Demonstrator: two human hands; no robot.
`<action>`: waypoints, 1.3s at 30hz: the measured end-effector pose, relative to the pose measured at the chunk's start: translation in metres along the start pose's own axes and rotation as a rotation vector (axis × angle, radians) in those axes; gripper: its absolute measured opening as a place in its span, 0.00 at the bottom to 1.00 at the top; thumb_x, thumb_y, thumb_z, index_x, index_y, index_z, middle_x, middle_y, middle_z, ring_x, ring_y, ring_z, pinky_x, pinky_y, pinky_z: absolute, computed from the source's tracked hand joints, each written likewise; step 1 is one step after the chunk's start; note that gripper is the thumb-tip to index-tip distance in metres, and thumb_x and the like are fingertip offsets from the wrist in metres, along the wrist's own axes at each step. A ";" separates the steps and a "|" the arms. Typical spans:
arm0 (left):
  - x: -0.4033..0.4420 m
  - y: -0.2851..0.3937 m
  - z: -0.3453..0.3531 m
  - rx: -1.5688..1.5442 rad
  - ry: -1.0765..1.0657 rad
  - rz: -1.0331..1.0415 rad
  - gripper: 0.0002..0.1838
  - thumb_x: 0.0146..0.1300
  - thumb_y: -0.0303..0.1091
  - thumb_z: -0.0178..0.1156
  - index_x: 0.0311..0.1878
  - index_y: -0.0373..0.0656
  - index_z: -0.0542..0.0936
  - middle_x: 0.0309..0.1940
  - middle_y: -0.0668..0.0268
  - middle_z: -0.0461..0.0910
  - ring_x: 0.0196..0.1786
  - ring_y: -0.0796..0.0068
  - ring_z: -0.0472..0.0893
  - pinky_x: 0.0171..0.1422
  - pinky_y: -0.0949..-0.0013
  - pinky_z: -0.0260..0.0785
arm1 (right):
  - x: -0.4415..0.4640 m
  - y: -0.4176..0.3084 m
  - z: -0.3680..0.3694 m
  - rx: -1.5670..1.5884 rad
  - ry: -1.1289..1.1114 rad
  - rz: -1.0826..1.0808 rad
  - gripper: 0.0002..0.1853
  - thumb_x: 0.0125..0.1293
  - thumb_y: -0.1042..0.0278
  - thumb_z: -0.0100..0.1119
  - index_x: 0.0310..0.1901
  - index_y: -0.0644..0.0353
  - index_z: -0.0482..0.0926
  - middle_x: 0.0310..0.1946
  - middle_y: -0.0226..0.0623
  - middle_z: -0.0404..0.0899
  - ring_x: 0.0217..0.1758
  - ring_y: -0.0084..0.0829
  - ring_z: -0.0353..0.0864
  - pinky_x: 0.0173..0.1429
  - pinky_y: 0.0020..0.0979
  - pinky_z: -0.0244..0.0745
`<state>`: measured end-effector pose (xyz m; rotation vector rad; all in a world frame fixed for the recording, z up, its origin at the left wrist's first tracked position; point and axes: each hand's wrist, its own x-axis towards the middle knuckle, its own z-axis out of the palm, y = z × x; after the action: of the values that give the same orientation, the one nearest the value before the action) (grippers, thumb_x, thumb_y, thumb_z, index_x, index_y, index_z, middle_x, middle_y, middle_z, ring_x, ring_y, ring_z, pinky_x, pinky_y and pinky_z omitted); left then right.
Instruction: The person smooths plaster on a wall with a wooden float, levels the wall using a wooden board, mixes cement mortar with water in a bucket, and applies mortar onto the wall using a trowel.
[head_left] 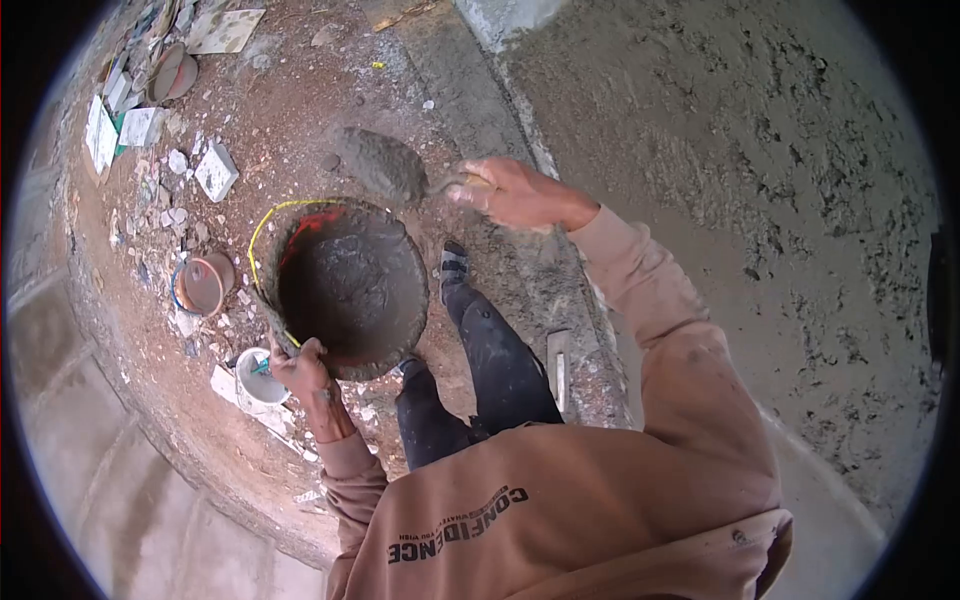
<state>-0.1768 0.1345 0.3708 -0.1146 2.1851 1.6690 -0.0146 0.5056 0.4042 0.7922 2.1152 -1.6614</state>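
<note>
My right hand (525,193) is closed around the handle of a trowel (380,163). Wet grey mortar coats the blade, which is beyond the bucket's far right rim. My left hand (303,370) grips the near left rim of a mortar-caked bucket (421,300), beside its yellow handle (252,245). Inside the bucket lies wet grey mortar (355,280), with a reddish patch on the inner wall. Fingers of the left hand are partly hidden against the rim.
Rough grey mortar covers the broad surface (720,150) on my right. A flat tool (560,370) lies by my leg. To the left are a small brown bucket (205,283), a white bucket (262,377), a tile piece (216,171) and scattered rubble.
</note>
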 end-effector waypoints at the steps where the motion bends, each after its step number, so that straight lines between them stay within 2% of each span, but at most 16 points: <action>1: 0.001 -0.005 0.003 -0.016 0.022 -0.019 0.34 0.43 0.11 0.52 0.60 0.30 0.76 0.30 0.68 0.78 0.22 0.79 0.72 0.24 0.77 0.63 | 0.018 0.025 -0.020 0.203 -0.097 0.108 0.32 0.75 0.47 0.58 0.66 0.69 0.69 0.25 0.27 0.70 0.24 0.15 0.70 0.23 0.25 0.69; 3: 0.002 -0.011 0.012 -0.048 0.062 -0.022 0.37 0.42 0.11 0.52 0.63 0.30 0.75 0.34 0.68 0.80 0.26 0.81 0.73 0.28 0.78 0.64 | 0.065 0.083 -0.066 0.492 -0.151 0.162 0.29 0.76 0.49 0.58 0.64 0.66 0.69 0.26 0.25 0.68 0.21 0.13 0.66 0.18 0.17 0.64; 6: -0.001 -0.018 0.017 0.041 0.119 -0.216 0.37 0.43 0.11 0.52 0.64 0.30 0.74 0.33 0.67 0.80 0.26 0.79 0.74 0.27 0.77 0.66 | 0.114 0.178 -0.138 0.644 0.142 0.279 0.12 0.75 0.61 0.55 0.51 0.59 0.71 0.28 0.24 0.69 0.21 0.15 0.65 0.17 0.18 0.64; 8: -0.002 -0.028 0.020 0.001 0.143 -0.143 0.38 0.42 0.10 0.51 0.64 0.32 0.74 0.29 0.67 0.78 0.21 0.78 0.73 0.20 0.75 0.65 | 0.100 0.198 -0.161 0.615 0.616 0.145 0.17 0.79 0.51 0.52 0.48 0.59 0.68 0.30 0.28 0.68 0.23 0.18 0.65 0.21 0.22 0.64; 10: -0.003 -0.046 0.006 -0.006 0.118 -0.169 0.38 0.42 0.10 0.51 0.64 0.34 0.75 0.29 0.67 0.78 0.21 0.77 0.73 0.21 0.75 0.66 | 0.039 0.176 -0.176 0.604 0.595 0.073 0.17 0.79 0.50 0.51 0.47 0.58 0.69 0.30 0.29 0.70 0.22 0.18 0.66 0.22 0.22 0.67; 13: -0.020 -0.036 -0.002 -0.028 0.081 -0.255 0.36 0.41 0.10 0.51 0.61 0.33 0.77 0.30 0.68 0.78 0.24 0.79 0.73 0.24 0.76 0.65 | -0.053 0.098 -0.115 0.296 0.541 0.200 0.23 0.77 0.52 0.53 0.60 0.65 0.69 0.32 0.31 0.73 0.23 0.19 0.71 0.25 0.23 0.72; 16: -0.033 -0.034 -0.021 -0.049 -0.034 -0.062 0.33 0.42 0.09 0.51 0.58 0.31 0.77 0.31 0.66 0.80 0.23 0.79 0.74 0.24 0.77 0.64 | -0.109 0.034 -0.015 -0.012 0.445 0.225 0.29 0.76 0.56 0.53 0.69 0.71 0.67 0.38 0.39 0.78 0.28 0.29 0.78 0.37 0.34 0.81; 19: -0.059 0.004 -0.034 -0.006 -0.098 0.024 0.33 0.41 0.11 0.52 0.57 0.28 0.78 0.31 0.70 0.77 0.24 0.83 0.71 0.24 0.78 0.60 | -0.117 0.006 0.080 -0.530 0.069 -0.011 0.18 0.70 0.62 0.56 0.51 0.68 0.80 0.51 0.50 0.82 0.46 0.46 0.85 0.54 0.46 0.79; 20: -0.067 0.013 -0.045 0.037 -0.127 0.058 0.33 0.40 0.11 0.52 0.57 0.27 0.78 0.31 0.70 0.77 0.24 0.83 0.70 0.24 0.78 0.59 | -0.115 -0.003 0.118 -0.599 0.150 -0.048 0.15 0.68 0.63 0.57 0.49 0.66 0.80 0.49 0.51 0.83 0.47 0.48 0.85 0.54 0.46 0.79; 23: -0.090 0.026 -0.059 0.174 -0.212 0.229 0.37 0.39 0.18 0.55 0.62 0.24 0.76 0.61 0.55 0.79 0.64 0.67 0.76 0.71 0.71 0.62 | -0.087 0.030 0.243 -0.659 0.418 -0.331 0.15 0.63 0.64 0.59 0.47 0.64 0.81 0.40 0.52 0.84 0.47 0.53 0.85 0.52 0.47 0.79; 24: -0.099 0.034 -0.058 0.168 -0.234 0.352 0.37 0.39 0.18 0.55 0.61 0.24 0.77 0.59 0.56 0.80 0.63 0.69 0.76 0.70 0.71 0.63 | -0.088 0.018 0.257 -0.657 0.258 -0.283 0.15 0.63 0.63 0.59 0.47 0.65 0.81 0.38 0.53 0.84 0.46 0.54 0.85 0.51 0.48 0.79; 26: -0.105 0.038 -0.066 0.102 -0.290 0.282 0.35 0.40 0.18 0.55 0.60 0.25 0.78 0.58 0.58 0.80 0.62 0.71 0.77 0.68 0.71 0.65 | -0.091 0.000 0.272 -0.638 -0.080 -0.176 0.17 0.64 0.61 0.60 0.47 0.67 0.80 0.35 0.55 0.84 0.44 0.56 0.84 0.49 0.50 0.79; 28: -0.111 0.065 -0.070 0.035 -0.305 0.343 0.33 0.42 0.16 0.53 0.58 0.27 0.79 0.54 0.62 0.81 0.58 0.74 0.78 0.65 0.72 0.67 | -0.114 0.005 0.275 -0.417 0.033 -0.199 0.19 0.66 0.57 0.61 0.47 0.68 0.79 0.34 0.57 0.83 0.42 0.60 0.83 0.47 0.52 0.78; 30: -0.098 0.062 -0.091 0.140 -0.302 0.274 0.34 0.44 0.14 0.53 0.61 0.32 0.79 0.32 0.74 0.79 0.26 0.88 0.68 0.26 0.78 0.59 | -0.137 0.005 0.287 -0.300 0.058 -0.178 0.21 0.67 0.54 0.61 0.48 0.68 0.78 0.33 0.58 0.82 0.40 0.63 0.82 0.45 0.55 0.76; 38: -0.043 0.033 -0.065 -0.077 -0.120 0.072 0.31 0.41 0.10 0.55 0.55 0.32 0.80 0.30 0.72 0.77 0.23 0.82 0.71 0.25 0.76 0.62 | -0.098 -0.018 0.208 -0.385 0.187 -0.207 0.19 0.69 0.56 0.62 0.47 0.67 0.76 0.34 0.58 0.82 0.41 0.63 0.81 0.43 0.55 0.75; 39: -0.041 0.037 -0.059 -0.101 -0.106 0.038 0.34 0.42 0.11 0.55 0.60 0.30 0.79 0.33 0.72 0.78 0.25 0.86 0.69 0.25 0.78 0.60 | -0.092 -0.023 0.193 -0.363 0.198 -0.229 0.20 0.69 0.56 0.62 0.48 0.67 0.76 0.34 0.59 0.81 0.42 0.64 0.81 0.44 0.55 0.75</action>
<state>-0.1652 0.0825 0.4318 -0.0116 2.0382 1.7655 0.0295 0.2964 0.4241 0.6410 2.6290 -1.2784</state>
